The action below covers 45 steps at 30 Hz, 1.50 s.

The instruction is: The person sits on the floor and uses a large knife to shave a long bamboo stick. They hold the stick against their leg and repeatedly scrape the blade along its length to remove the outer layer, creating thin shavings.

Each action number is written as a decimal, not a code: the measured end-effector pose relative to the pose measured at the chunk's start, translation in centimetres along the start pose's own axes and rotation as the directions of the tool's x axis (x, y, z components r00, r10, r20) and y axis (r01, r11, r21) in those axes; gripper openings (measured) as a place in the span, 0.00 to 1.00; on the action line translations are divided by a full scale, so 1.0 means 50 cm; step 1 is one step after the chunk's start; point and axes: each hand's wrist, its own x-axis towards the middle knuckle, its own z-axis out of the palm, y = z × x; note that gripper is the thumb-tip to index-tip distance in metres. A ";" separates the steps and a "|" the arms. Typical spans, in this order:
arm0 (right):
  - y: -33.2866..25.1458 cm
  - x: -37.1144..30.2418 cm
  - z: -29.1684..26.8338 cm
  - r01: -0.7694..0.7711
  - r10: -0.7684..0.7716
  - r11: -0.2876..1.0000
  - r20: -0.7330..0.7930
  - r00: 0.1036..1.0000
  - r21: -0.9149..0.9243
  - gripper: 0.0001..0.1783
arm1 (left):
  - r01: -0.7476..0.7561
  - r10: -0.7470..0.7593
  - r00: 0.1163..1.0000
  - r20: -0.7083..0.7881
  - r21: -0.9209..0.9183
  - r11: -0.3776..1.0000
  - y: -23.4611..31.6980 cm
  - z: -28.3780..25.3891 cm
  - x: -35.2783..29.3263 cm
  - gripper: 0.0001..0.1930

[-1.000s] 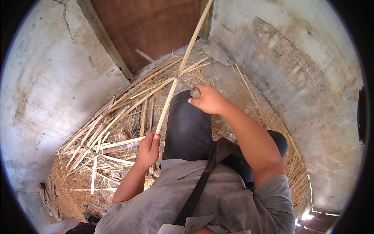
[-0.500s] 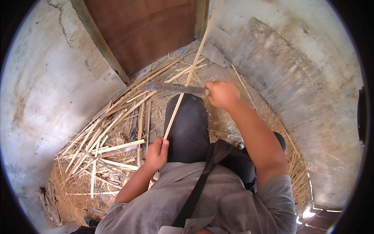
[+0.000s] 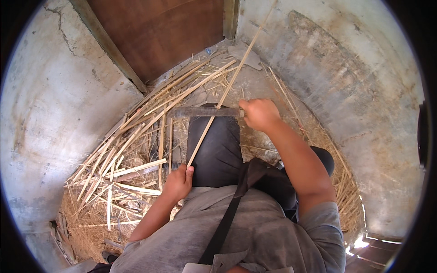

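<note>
Along floor's left edge: heap of pale split strips [image 3: 136, 132], crossed at many angles over loose straw [image 3: 84, 236]; lower layers buried, too tangled to count. Nearer, by picture's lower border, dark shoe [image 3: 109, 256], mostly cut off. Left hand [image 3: 179, 182]: fingers curled tight around near part of long strip [image 3: 231, 83]; near end hidden in fist, shape unknown. Pale straw-yellow, thin, narrow, nearly straight. Slants away and rightward above dark-trousered thigh [image 3: 218, 148], passes beneath knife blade [image 3: 195, 112], then runs on above floor [image 3: 259, 84], past its far corner beside brown door [image 3: 159, 36]. Far end faint against right wall [image 3: 373, 91], cut off at upper border. Small pale tuft at crossing, too small to identify. Blade long, flat, dull grey-brown; lies crosswise over strip, hides short stretch of it. Cannot tell how deep any bite. Right hand [image 3: 260, 113]: fingers clenched around knife handle [image 3: 241, 113], mostly hidden in grip. Farther right, along floor's right edge: more straw [image 3: 348, 191] and thin sticks. Lower right corner of view: detail lost in glare.
</note>
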 end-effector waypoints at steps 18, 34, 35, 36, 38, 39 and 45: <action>-0.029 0.011 -0.002 -0.015 0.012 0.990 0.022 1.000 0.143 0.15 | -0.063 0.065 0.997 0.029 -0.056 0.996 -0.011 -0.004 0.007 0.19; -0.039 0.008 -0.021 -0.023 0.022 0.998 0.016 1.000 0.054 0.14 | -0.089 0.091 0.996 0.017 -0.091 0.992 -0.032 0.005 0.008 0.18; -0.043 -0.001 -0.019 -0.026 0.025 0.998 0.022 0.999 0.051 0.15 | -0.091 0.093 0.995 0.019 -0.095 0.991 -0.034 0.006 0.008 0.19; -0.044 -0.005 -0.020 -0.026 0.025 0.999 0.022 0.999 0.045 0.15 | -0.104 0.105 0.994 0.000 -0.102 0.989 -0.038 0.011 0.008 0.19; -0.050 -0.009 -0.022 -0.012 0.012 0.999 -0.010 1.000 0.036 0.15 | -0.132 0.128 0.991 -0.037 -0.115 0.985 -0.048 0.023 0.002 0.19; -0.052 -0.013 -0.022 -0.010 0.010 0.999 -0.020 1.000 0.033 0.15 | -0.134 0.132 0.991 -0.030 -0.121 0.983 -0.049 0.023 0.002 0.19; -0.056 -0.033 -0.039 0.209 -0.202 0.977 0.140 0.969 -0.033 0.14 | -0.175 0.178 0.984 0.000 -0.187 0.967 -0.061 0.024 0.009 0.22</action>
